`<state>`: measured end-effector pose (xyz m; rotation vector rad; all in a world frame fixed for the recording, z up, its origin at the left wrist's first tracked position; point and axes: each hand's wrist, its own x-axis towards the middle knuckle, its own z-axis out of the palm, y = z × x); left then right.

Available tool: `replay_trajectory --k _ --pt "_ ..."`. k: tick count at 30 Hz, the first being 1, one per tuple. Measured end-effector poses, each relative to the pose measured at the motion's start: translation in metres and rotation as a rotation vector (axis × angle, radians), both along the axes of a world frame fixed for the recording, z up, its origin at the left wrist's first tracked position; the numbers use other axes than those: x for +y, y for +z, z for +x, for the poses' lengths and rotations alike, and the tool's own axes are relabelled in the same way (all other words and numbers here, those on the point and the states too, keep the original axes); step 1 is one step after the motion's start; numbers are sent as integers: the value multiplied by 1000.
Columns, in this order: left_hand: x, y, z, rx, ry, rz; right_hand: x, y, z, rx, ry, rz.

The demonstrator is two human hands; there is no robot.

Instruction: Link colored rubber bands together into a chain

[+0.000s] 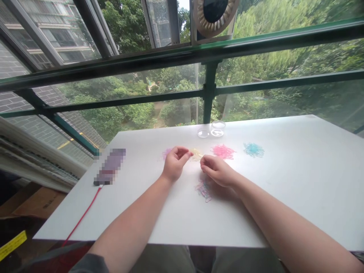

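My left hand [174, 163] is raised over the white table, thumb and fingertips pinched together beside a pale yellow pile of small rubber bands [196, 154]. Anything in that pinch is too small to make out. Just right of the yellow pile, my right hand [217, 170] has its fingers curled in, and what they hold, if anything, is hidden. Partly behind my left hand lies a purple pile of bands [165, 153]. A pink pile [223, 151] sits beyond my right hand. Nearer to me is a small heap of mixed-colour bands [203, 190].
A blue pile of bands [253, 149] lies to the right on the white table [298, 182]. Clear round containers [217, 131] stand at the back edge. At the left lies a blurred-out device [110, 167] with a red cable [83, 215]. Green window railings [209, 91] rise behind.
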<state>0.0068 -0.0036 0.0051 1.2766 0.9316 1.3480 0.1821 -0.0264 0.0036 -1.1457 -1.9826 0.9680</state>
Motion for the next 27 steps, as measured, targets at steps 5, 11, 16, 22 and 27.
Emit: replay_trajectory --k 5,11,16,22,27 --pt "1 -1 -1 56 -16 -55 -1 -1 0 25 2 -27" --pt "2 -3 -2 66 -25 -37 -3 1 0 -120 25 29" --pt "3 -5 -1 53 -32 -31 -4 3 0 -192 47 62" --pt "14 0 -19 222 95 154 -3 2 2 -194 47 59" --pt "35 9 -63 556 324 259 -3 0 5 -195 36 16"
